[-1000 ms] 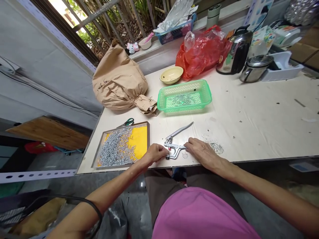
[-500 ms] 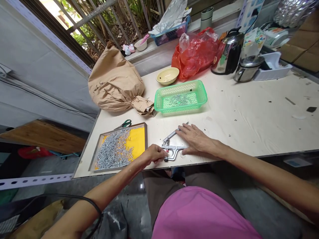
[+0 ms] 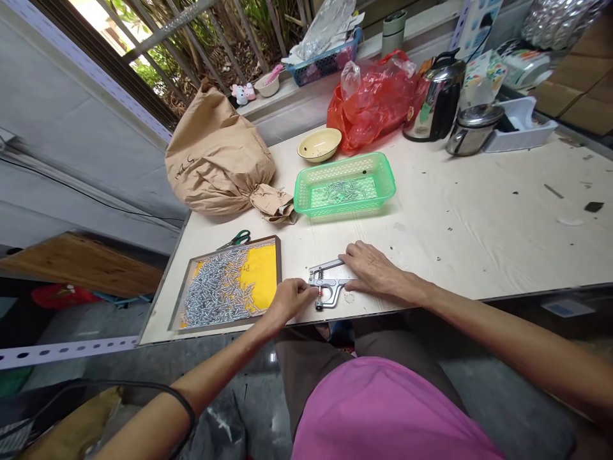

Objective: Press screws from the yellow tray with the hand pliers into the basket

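Observation:
A metal hand press (image 3: 326, 285) lies near the front edge of the pale table (image 3: 479, 223). My right hand (image 3: 371, 269) is wrapped over its two handles, which are squeezed close together. My left hand (image 3: 291, 298) is pinched at the press's jaw; what its fingertips hold is too small to make out. Just left of that hand sits a framed yellow tray (image 3: 261, 268) heaped with small silver metal pieces (image 3: 215, 291).
A green plastic basket (image 3: 345, 187) with several metal pieces stands behind the press. Green-handled scissors (image 3: 238, 239), a brown paper sack (image 3: 218, 156), a yellow bowl (image 3: 319, 144), a red plastic bag (image 3: 371, 102) and kettles (image 3: 438, 96) stand further back.
My right hand moved from the lower handle up over the raised lever and pushed it down, so the press handles closed together. My left hand stayed at the jaw.

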The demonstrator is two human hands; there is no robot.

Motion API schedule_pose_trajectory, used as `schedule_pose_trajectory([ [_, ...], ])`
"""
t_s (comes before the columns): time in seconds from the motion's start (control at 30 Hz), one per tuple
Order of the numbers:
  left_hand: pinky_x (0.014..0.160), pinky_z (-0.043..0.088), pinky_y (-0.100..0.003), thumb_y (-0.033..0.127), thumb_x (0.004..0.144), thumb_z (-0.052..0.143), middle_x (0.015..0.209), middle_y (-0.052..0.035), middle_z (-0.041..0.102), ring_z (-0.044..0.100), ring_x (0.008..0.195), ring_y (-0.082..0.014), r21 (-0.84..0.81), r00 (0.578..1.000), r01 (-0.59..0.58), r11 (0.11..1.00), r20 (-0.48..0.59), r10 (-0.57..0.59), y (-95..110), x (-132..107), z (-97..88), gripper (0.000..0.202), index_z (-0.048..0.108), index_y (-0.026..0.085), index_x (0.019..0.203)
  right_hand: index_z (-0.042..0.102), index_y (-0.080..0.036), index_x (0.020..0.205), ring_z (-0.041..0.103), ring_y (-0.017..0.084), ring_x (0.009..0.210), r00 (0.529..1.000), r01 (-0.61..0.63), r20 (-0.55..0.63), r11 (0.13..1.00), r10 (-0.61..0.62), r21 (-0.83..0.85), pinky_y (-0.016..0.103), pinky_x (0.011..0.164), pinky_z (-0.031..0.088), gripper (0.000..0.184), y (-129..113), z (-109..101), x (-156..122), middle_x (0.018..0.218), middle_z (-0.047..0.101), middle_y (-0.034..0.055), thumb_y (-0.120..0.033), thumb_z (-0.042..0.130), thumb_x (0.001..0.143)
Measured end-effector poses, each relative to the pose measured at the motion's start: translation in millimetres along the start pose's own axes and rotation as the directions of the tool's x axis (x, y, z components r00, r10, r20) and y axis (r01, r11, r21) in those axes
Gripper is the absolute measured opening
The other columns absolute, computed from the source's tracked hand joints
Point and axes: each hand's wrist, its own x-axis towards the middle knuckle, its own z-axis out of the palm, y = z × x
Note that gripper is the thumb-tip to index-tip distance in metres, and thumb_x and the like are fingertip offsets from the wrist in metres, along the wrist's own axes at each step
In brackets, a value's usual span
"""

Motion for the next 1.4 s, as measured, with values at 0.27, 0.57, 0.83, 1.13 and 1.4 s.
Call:
schedule_pose_trajectory([
  [0.27, 0.097, 0.042, -0.042, 0.036, 0.077, 0.068, 0.132, -0.011, 0.05, 0.045, 0.118, -0.0276, 0.447, 0.801, -0.532, 0.719, -0.008, 0.598, 30, 8, 21.6, 0.057, 0.047, 0.019, 0.127, 0.052, -0.011, 0.119, 0.048, 0.028, 0.102, 1.0, -0.018, 0.025, 1.0, 0.019, -0.018, 0.037, 0.081, 0.041, 0.054, -12, -4, -8, 0.109, 0.056, 0.0151, -0.034, 0.072, 0.075],
  [0.57, 0.082, 0.044, -0.038, 0.038, 0.074, 0.069, 0.098, -0.0091, 0.058, 0.052, 0.094, -0.0253, 0.513, 0.817, -0.53, 0.675, 0.096, 0.569, 50, 33, 17.7, 0.041, 0.058, 0.016, 0.107, 0.062, -0.012, 0.1, 0.052, 0.028, 0.1, 0.99, -0.107, 0.075, 0.988, 0.116, -0.114, 0.036, 0.08, 0.042, 0.034, -7, -9, -11, 0.105, 0.059, 0.0138, -0.036, 0.069, 0.078],
  [0.83, 0.074, 0.042, -0.032, 0.036, 0.081, 0.063, 0.086, -0.0051, 0.058, 0.052, 0.087, -0.0208, 0.388, 0.813, -0.546, 0.743, 0.03, 0.581, 42, 43, 24.0, 0.02, 0.061, 0.017, 0.087, 0.063, -0.019, 0.097, 0.056, 0.023, 0.091, 0.991, -0.057, 0.115, 0.995, 0.066, -0.08, 0.031, 0.066, 0.038, 0.018, -1, 5, -8, 0.094, 0.061, 0.0086, -0.031, 0.05, 0.093],
  [1.13, 0.098, 0.042, -0.045, 0.025, 0.087, 0.055, 0.128, -0.0151, 0.052, 0.047, 0.12, -0.0282, 0.427, 0.769, -0.531, 0.732, -0.12, 0.628, 38, 12, 46.4, 0.041, 0.048, 0.015, 0.126, 0.063, -0.017, 0.105, 0.052, 0.026, 0.098, 0.991, -0.027, 0.134, 0.999, 0.031, -0.027, 0.03, 0.068, 0.042, 0.042, 13, -19, -5, 0.105, 0.058, 0.012, -0.048, 0.068, 0.077],
  [1.4, 0.112, 0.028, -0.053, 0.036, 0.092, 0.049, 0.142, -0.0145, 0.045, 0.032, 0.138, -0.0291, 0.291, 0.706, -0.649, 0.702, -0.111, 0.699, 39, -19, 93.2, 0.048, 0.041, 0.017, 0.135, 0.066, -0.016, 0.093, 0.052, 0.02, 0.092, 0.999, -0.039, -0.015, 0.996, 0.038, -0.075, 0.029, 0.076, 0.034, 0.017, 37, -5, 18, 0.097, 0.063, 0.0079, -0.02, 0.05, 0.091],
])
